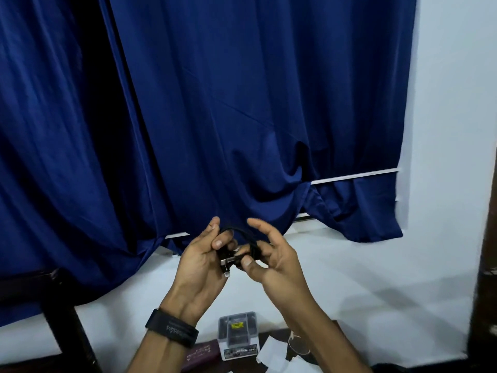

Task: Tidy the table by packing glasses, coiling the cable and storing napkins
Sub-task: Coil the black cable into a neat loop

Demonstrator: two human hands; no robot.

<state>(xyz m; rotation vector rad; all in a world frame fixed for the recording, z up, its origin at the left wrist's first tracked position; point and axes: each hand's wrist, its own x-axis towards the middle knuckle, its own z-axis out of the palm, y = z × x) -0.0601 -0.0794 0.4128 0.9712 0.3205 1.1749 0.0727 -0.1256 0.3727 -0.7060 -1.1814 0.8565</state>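
I hold a black cable [243,234] wound into a small loop, raised in front of the blue curtain. My left hand [200,261] pinches one side of the loop, and the metal plug ends hang below its fingers. My right hand [270,261] grips the other side between thumb and fingers, with the index finger lifted. Down on the dark table [325,362] lie white napkins [273,352] and a maroon case [199,355], partly hidden by my forearms.
A clear plastic box [238,335] with a dark item inside stands on the table below my hands. A blue curtain [215,117] covers the window ahead. A dark wooden frame [64,313] is at left, white wall at right.
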